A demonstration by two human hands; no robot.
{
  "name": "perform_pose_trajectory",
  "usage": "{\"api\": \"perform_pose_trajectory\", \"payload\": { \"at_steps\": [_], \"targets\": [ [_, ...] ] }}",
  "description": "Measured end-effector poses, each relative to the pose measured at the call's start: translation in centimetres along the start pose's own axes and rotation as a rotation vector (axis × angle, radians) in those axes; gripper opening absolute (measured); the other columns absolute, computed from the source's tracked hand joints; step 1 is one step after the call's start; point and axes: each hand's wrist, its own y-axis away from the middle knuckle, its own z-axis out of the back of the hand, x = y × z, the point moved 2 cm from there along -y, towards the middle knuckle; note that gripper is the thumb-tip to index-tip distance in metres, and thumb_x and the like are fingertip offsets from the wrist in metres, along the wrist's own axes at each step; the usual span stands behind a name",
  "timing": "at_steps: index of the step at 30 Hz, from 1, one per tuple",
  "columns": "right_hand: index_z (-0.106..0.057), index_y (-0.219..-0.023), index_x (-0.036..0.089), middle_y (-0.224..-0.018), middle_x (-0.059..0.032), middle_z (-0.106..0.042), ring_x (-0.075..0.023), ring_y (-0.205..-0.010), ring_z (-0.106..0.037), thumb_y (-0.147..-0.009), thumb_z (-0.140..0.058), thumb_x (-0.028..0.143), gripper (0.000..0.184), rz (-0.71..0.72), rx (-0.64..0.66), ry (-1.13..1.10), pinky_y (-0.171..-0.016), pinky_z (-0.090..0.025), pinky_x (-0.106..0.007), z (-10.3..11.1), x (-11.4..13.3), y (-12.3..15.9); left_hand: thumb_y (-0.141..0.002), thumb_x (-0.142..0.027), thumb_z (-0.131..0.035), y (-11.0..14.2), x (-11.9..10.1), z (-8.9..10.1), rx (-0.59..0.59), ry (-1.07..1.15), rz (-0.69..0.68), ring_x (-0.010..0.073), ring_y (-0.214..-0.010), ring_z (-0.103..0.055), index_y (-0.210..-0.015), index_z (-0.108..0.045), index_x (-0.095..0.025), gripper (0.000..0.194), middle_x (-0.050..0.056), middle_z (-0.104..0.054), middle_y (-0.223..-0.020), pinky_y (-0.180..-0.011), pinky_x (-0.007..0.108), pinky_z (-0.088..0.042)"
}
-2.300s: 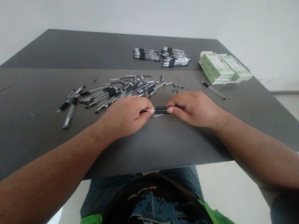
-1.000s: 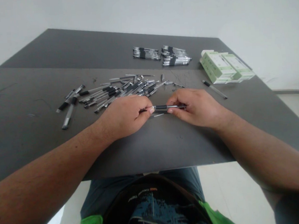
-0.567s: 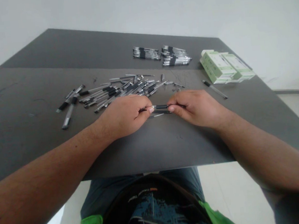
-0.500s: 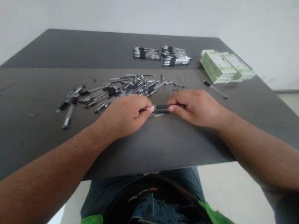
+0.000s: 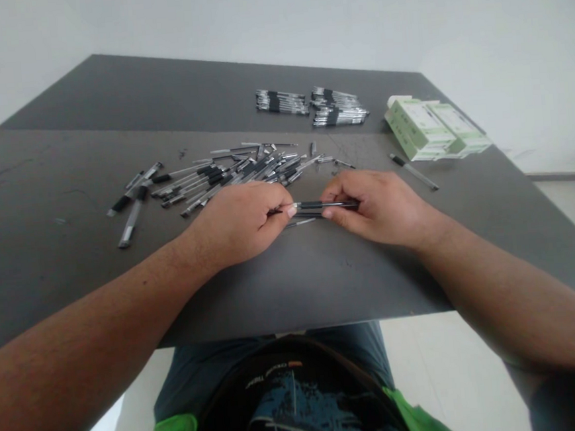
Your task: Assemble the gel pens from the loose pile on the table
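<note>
The pen (image 5: 311, 205) looks slim and dark, with a black grip section.

A plain indoor workspace, seemingly a small hand-assembly spot, though the exact kind of room cannot be told. Two dark gray tabletops (image 5: 293, 288) meet, their surface scuffed. On them lie a loose heap of clear-barreled pens and pen parts (image 5: 244, 172), neat stacks of pens (image 5: 281, 102) and pale green cartons (image 5: 423, 128). Behind is a bare white wall (image 5: 272, 24); below, a pale, smooth floor (image 5: 429, 370).
</note>
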Motion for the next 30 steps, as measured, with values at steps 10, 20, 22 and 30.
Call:
{"api": "perform_pose_trajectory", "payload": {
  "at_steps": [10, 20, 22, 30],
  "targets": [
    [-0.075, -0.104, 0.021, -0.089, -0.0044, -0.08, -0.0196, -0.077, -0.07, -0.106, -0.065, 0.033, 0.016, 0.038, 0.02, 0.024, -0.071, -0.048, -0.031, -0.08, 0.04, -0.08, -0.105, -0.04, -0.049, 0.03, -0.03, -0.07, 0.009, -0.007, 0.007, 0.0237, -0.086, -0.072, -0.101, -0.081, -0.02, 0.037, 0.006, -0.08, -0.088, -0.076, 0.034, -0.049],
    [-0.074, -0.102, 0.022, -0.087, -0.0039, -0.079, -0.0198, -0.077, -0.07, -0.108, -0.063, 0.035, 0.018, 0.033, 0.034, 0.013, -0.071, -0.047, -0.031, -0.14, 0.04, -0.06, -0.105, -0.039, -0.05, 0.01, 0.01, -0.04, -0.001, -0.001, -0.001, 0.0236, -0.086, -0.072, -0.102, -0.08, -0.021, 0.036, 0.006, -0.079, -0.087, -0.075, 0.035, -0.047],
    [-0.075, -0.101, 0.022, -0.088, -0.0049, -0.079, -0.0206, -0.08, -0.071, -0.111, -0.057, 0.036, 0.025, 0.052, 0.041, 0.02, -0.072, -0.048, -0.032, -0.14, 0.08, -0.08, -0.105, -0.039, -0.05, 0.01, -0.03, -0.03, 0.002, -0.004, 0.001, 0.0234, -0.085, -0.072, -0.102, -0.08, -0.021, 0.035, 0.006, -0.078, -0.086, -0.075, 0.034, -0.047],
    [-0.076, -0.104, 0.022, -0.089, -0.0052, -0.081, -0.0209, -0.08, -0.072, -0.11, -0.059, 0.034, 0.022, 0.049, 0.079, 0.034, -0.073, -0.048, -0.031, -0.24, 0.13, -0.07, -0.106, -0.039, -0.05, 0.1, 0.0, -0.06, -0.003, -0.011, -0.002, 0.0229, -0.084, -0.071, -0.101, -0.08, -0.021, 0.035, 0.005, -0.077, -0.084, -0.074, 0.034, -0.047]
  ]
}}
